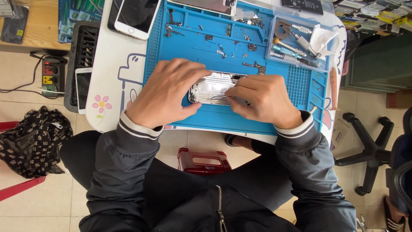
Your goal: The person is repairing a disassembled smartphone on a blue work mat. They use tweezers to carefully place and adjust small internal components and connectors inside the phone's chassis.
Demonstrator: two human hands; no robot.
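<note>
the opened phone shell (213, 88), silver inside and stripped of its screen, lay flat on the blue repair mat (180, 51), near the mat's front edge and about midway along it. the left hand (165, 92) rested on the shell's left end, fingers curled down over it and thumb along the near edge, pinning it to the mat. the right hand (262, 101) covered the shell's right end, its fingers pressed together around thin metal tweezers (219, 98) whose tips reached left over the shell's near side.

to do this well, in my judgement, the left hand needed to hold the shell firmly so it could not skate on the mat, while the tweezers came in low and gently, taking only the small part and not scraping what lay around it.

the shell's long axis ran left to right, parallel to the mat's front edge. which end was its top could not be told, since the hands hid both ends.

behind the shell on the mat lay loose screws and small parts (253, 66); at the mat's right rear stood a clear tray of screwdrivers (296, 43).
</note>
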